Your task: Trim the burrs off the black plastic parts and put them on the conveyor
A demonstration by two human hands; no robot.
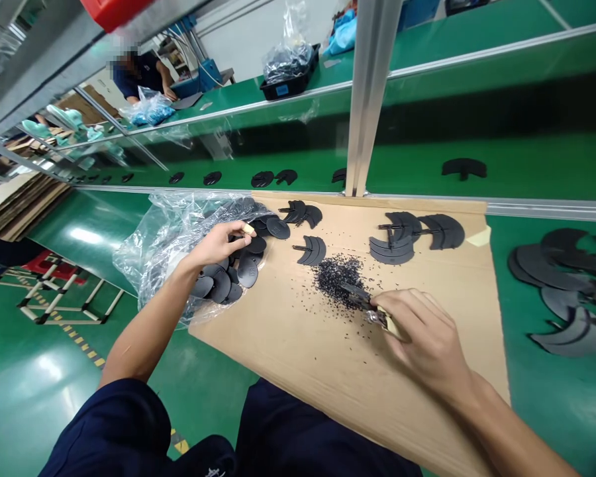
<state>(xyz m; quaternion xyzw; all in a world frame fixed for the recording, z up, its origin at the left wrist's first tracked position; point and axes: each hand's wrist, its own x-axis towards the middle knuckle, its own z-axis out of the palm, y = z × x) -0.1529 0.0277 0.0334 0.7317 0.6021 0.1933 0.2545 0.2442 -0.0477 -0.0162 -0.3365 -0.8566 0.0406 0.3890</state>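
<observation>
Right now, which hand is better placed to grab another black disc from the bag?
Left, probably: your left hand rests on the discs in the bag, while your right hand holds a metal tool by the black bits, farther off.

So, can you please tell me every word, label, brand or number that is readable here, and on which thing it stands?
No text can be read.
The white print on the navy shorts is cut off by the picture edge and too small to read.
The black plastic discs show no readable marking.
</observation>
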